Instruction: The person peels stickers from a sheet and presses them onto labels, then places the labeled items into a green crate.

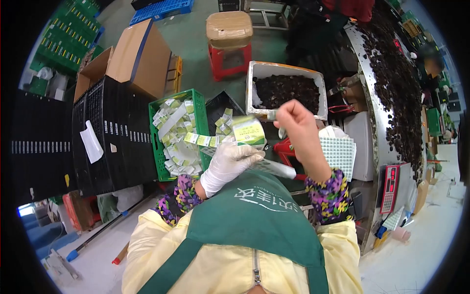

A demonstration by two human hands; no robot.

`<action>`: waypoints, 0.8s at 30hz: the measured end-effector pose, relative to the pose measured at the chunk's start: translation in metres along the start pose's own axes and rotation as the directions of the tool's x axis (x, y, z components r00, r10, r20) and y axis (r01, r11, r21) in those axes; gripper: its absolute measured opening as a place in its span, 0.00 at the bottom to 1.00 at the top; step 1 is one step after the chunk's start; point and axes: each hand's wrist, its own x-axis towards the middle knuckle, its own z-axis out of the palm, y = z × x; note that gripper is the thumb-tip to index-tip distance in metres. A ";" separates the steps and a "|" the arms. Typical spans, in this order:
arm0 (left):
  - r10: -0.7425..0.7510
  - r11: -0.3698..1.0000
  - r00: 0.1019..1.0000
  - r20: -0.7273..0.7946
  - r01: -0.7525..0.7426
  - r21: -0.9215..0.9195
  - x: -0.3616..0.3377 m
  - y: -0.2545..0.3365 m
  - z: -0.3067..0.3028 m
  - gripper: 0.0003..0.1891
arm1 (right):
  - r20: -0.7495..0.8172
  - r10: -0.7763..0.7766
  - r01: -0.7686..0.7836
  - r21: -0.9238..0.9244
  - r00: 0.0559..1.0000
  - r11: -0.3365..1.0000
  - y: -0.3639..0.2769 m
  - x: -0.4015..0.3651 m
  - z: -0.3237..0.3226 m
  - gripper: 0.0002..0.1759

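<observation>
— White-gloved, our left hand [230,161] grips the label roll [249,131], lifted just ahead of our chest. Why so high?
— We judge it lets the strip [200,140] trail leftward over the green crate [199,105]. Our bare right hand [299,128], beside the roll, pinches a pale tab [272,116].
</observation>
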 end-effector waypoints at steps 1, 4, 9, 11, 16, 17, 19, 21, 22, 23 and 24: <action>-0.042 0.999 0.999 -0.018 0.042 -0.015 -0.001 0.001 0.000 0.08 | 0.008 -0.005 0.005 -0.078 1.000 0.997 0.000 -0.009 0.003 0.06; -0.081 0.996 0.996 -0.022 0.080 -0.047 0.000 0.000 -0.001 0.09 | 0.019 0.090 -0.087 -0.098 0.996 0.991 0.011 -0.026 0.009 0.06; -0.134 0.984 0.991 0.006 0.133 -0.118 0.001 0.000 0.004 0.09 | 0.032 0.057 -0.050 -0.190 0.998 0.981 0.023 -0.030 0.018 0.07; -0.038 0.997 0.998 -0.046 0.034 -0.069 0.000 -0.002 0.006 0.10 | 0.008 0.031 -0.024 -0.462 0.999 0.886 0.012 -0.031 0.014 0.10; 0.076 0.997 0.995 -0.060 -0.076 0.002 0.004 0.001 0.002 0.10 | 0.173 0.255 -0.232 -0.144 0.951 0.962 0.012 -0.016 -0.003 0.14; 0.077 0.997 0.996 -0.053 -0.078 -0.017 0.004 0.001 0.002 0.09 | 0.235 0.288 -0.246 -0.194 0.928 0.950 0.012 -0.017 -0.003 0.11; 0.109 0.994 0.994 -0.006 -0.109 -0.015 0.004 0.003 0.005 0.09 | 0.252 0.232 -0.203 -0.133 0.939 0.970 0.012 -0.012 0.002 0.09; 0.066 0.997 0.987 0.148 -0.072 0.037 0.001 0.005 0.004 0.08 | 0.196 0.140 -0.136 -0.037 0.971 0.990 0.005 -0.001 0.002 0.07; 0.066 0.997 0.987 0.149 -0.073 0.038 -0.005 0.001 0.009 0.08 | 0.135 0.120 -0.130 0.066 0.984 0.989 0.002 0.006 0.000 0.06; 0.008 1.000 0.987 0.162 -0.003 -0.030 -0.012 -0.007 0.017 0.07 | 0.078 0.112 -0.120 0.103 0.991 0.987 0.005 0.013 -0.004 0.06; -0.049 0.993 0.983 0.180 0.067 -0.097 -0.014 -0.007 0.020 0.07 | 0.021 0.105 -0.107 0.139 0.994 0.984 0.006 0.017 -0.005 0.06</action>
